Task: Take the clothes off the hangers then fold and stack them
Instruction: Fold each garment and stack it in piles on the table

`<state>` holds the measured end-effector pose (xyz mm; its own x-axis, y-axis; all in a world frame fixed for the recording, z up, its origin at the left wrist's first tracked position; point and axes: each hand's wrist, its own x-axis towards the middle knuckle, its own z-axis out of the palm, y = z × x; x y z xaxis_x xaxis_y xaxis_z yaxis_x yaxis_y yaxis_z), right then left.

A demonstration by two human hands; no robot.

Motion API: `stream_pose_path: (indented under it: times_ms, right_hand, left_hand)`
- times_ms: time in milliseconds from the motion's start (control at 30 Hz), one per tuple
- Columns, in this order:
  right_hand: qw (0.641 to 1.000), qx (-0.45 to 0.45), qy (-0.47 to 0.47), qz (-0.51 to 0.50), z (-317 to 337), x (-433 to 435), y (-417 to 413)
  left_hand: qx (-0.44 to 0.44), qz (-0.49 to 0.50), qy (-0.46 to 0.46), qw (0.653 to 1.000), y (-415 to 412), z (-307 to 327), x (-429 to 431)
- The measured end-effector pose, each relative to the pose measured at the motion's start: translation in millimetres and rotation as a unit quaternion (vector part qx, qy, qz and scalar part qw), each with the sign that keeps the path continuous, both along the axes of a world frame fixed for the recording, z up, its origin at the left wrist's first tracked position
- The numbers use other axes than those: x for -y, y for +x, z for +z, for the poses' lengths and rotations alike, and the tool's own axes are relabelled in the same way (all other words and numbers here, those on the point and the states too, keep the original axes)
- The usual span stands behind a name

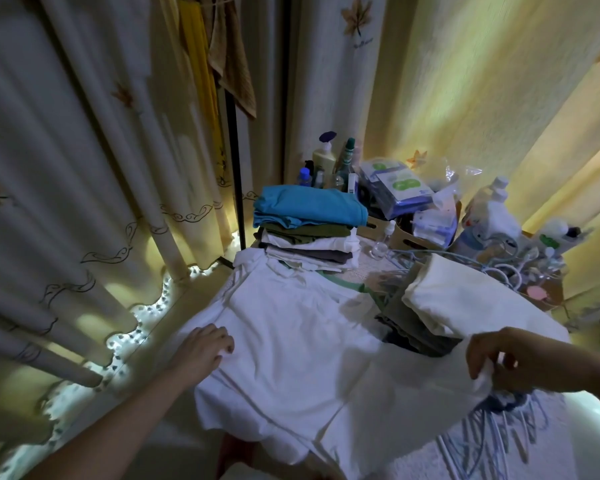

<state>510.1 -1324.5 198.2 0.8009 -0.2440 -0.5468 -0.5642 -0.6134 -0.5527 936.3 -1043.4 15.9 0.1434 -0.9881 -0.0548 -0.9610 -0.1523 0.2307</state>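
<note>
Lying spread across the near part of the table [366,266], a white shirt [291,327] has its collar toward the far side and its hem hanging over the near edge. The left hand [205,348] sits on the shirt's left side, fingers curled down into the cloth and gathering a small fold of it. The right hand [496,358] is raised just above the table at the shirt's right edge, thumb and fingers closed in a pinch on a bunch of the white fabric, which lifts that side a little.

Just beyond the collar, at the far side of the table, stands a pile of folded clothes [309,244] with a blue garment [309,206] on top and green, white and grey layers under it. To the right, between the shirt and the clutter, a second, lower pile carries a folded cream garment [454,296] over darker olive and grey pieces; the shirt's right side lies against it.

Under the right hand, at the near right, a heap of blue and white hangers [506,434] rests on the table. Bottles [326,157], a cardboard box [409,237] with packets and a tangle of pale cables [513,268] crowd the far right. A yellow garment [198,64] and a brown towel [236,64] hang at the far left in front of pale curtains [66,168].
</note>
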Motion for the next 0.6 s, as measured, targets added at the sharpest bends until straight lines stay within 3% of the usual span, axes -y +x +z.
stream_pose_path:
  times_ms: [33,200,300,433,600]
  right_hand:
    - [0.999,0.014,0.022,-0.033,9,-3,6]
    - [0.999,0.000,-0.004,-0.032,29,-14,13]
    - [0.999,-0.005,-0.020,-0.041,27,-11,26]
    - [0.999,0.006,-0.016,-0.032,24,-12,41]
    - [1.000,0.004,-0.002,-0.023,27,-13,61]
  left_hand:
    - [0.026,-0.015,0.005,1.000,0,2,3]
    - [-0.054,-0.034,0.131,0.989,23,-7,-3]
    - [-0.069,-0.048,0.102,0.991,30,-10,-9]
    - [-0.042,-0.099,-0.027,0.994,30,-11,-5]
    - [-0.033,-0.135,-0.042,0.989,52,-5,-20]
